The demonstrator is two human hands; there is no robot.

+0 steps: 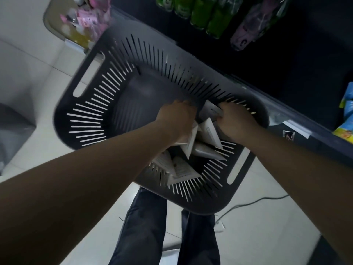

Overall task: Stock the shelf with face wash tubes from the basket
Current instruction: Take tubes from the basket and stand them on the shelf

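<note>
By the dark shelf (277, 73), right hand (236, 124) curls round a tube (211, 109) in the basket (63, 121) for stocking; left hand (177, 121) digs alongside, fingers buried, grip unclear.

Floor (38, 60): pale glossy tiles, thin grout lines, soft even light.
Grey boxy object (13, 129) on floor at far left, blurred.
Dark cable (254, 202) trailing over tiles lower right, running to small white fitting (219, 226).
Shelf (321, 138): dark unit across upper right, interior in deep shadow, white label strip (299, 130) on front edge.
Green bottles (200, 14) in row at top, pinkish wrapped bottle (254, 22) just beside them.
Blue-yellow packs (346, 119) at right edge.
Beige tray (57, 8) upper left, pink packets (86, 18) inside.
</note>
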